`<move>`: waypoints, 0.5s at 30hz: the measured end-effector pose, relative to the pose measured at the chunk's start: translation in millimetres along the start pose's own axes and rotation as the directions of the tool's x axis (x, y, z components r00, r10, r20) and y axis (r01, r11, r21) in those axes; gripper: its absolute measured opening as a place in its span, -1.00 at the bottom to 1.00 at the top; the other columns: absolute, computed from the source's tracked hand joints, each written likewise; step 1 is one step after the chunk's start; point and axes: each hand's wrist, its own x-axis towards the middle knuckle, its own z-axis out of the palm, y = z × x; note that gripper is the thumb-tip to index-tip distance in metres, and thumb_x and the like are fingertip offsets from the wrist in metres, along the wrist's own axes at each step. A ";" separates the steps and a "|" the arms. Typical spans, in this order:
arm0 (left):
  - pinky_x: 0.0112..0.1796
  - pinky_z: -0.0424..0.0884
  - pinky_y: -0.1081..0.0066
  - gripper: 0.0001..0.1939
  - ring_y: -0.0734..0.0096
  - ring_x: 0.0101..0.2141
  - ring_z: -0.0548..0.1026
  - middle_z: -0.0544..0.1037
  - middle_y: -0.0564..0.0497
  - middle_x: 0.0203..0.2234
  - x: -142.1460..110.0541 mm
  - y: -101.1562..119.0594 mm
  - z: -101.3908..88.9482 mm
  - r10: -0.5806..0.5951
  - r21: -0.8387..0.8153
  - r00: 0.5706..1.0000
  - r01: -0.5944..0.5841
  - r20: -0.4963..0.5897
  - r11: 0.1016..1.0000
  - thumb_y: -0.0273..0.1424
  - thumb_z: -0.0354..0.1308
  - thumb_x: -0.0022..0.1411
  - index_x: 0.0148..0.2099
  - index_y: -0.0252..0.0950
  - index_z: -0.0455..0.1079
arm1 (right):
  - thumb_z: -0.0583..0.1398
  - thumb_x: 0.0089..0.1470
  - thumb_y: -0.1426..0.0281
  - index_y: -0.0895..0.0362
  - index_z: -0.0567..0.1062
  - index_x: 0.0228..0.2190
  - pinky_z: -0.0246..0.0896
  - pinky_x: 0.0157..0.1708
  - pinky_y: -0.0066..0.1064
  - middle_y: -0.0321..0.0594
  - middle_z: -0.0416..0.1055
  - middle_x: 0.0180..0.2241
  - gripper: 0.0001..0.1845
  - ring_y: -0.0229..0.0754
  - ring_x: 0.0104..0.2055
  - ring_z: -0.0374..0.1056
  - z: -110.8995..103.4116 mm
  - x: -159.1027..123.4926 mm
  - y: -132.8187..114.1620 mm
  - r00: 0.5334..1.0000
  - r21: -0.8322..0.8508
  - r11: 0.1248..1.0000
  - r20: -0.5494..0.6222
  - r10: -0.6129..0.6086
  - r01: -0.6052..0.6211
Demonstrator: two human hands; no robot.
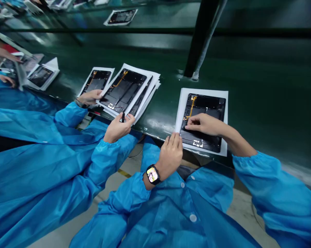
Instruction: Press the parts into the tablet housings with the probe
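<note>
Though the flex cable (pixel 192 105) is laid, the tablet housing (pixel 210 109) is uncovered (right hand (pixel 207 124) pinched, contents indiscernible; left hand (pixel 170 152) outstretched).

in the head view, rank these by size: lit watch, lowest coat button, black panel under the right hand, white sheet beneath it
1. White sheet, by outline, though partly covered
2. Black panel
3. Lit watch
4. Lowest coat button
</note>
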 end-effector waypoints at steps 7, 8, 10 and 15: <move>0.40 0.22 0.06 -0.40 0.01 0.39 0.28 0.48 -0.28 0.24 -0.2 -3.9 -1.0 -0.045 -0.059 0.998 0.043 -0.036 0.997 -0.54 0.06 0.28 0.35 -0.16 0.33 | 0.26 0.05 -0.24 0.09 0.51 -0.44 0.11 -0.32 -0.29 -0.23 0.45 -0.46 -0.39 -0.13 -0.39 0.28 0.5 3.2 -11.9 0.999 -0.001 0.999 -0.005 0.042 -0.042; 0.41 0.18 0.07 -0.39 0.02 0.39 0.29 0.48 -0.27 0.24 -0.4 -4.6 -1.8 -0.055 -0.084 0.998 0.051 -0.039 0.995 -0.54 0.07 0.27 0.35 -0.16 0.33 | 0.27 0.04 -0.24 0.09 0.51 -0.44 0.11 -0.32 -0.29 -0.24 0.45 -0.46 -0.38 -0.14 -0.39 0.28 0.8 4.1 -13.3 0.999 0.006 0.999 -0.003 0.046 -0.046; 0.41 0.18 0.02 -0.40 0.00 0.38 0.30 0.49 -0.26 0.23 -0.3 -6.8 -4.8 -0.080 -0.172 0.996 0.073 -0.038 0.982 -0.54 0.04 0.28 0.35 -0.20 0.36 | 0.27 0.03 -0.25 0.09 0.51 -0.45 0.11 -0.31 -0.30 -0.24 0.44 -0.46 -0.37 -0.14 -0.38 0.28 1.6 5.9 -15.1 0.999 0.022 0.999 0.001 0.050 -0.050; 0.36 0.23 -0.10 -0.49 -0.05 0.32 0.38 0.56 -0.19 0.16 4.3 -20.3 -24.5 -0.171 -0.583 0.985 0.132 -0.012 0.802 -0.53 0.00 0.30 0.25 -0.24 0.47 | 0.25 0.02 -0.29 0.11 0.51 -0.46 0.13 -0.32 -0.32 -0.26 0.41 -0.49 -0.32 -0.17 -0.39 0.26 5.4 9.5 -12.9 0.999 0.063 0.997 -0.011 0.034 -0.033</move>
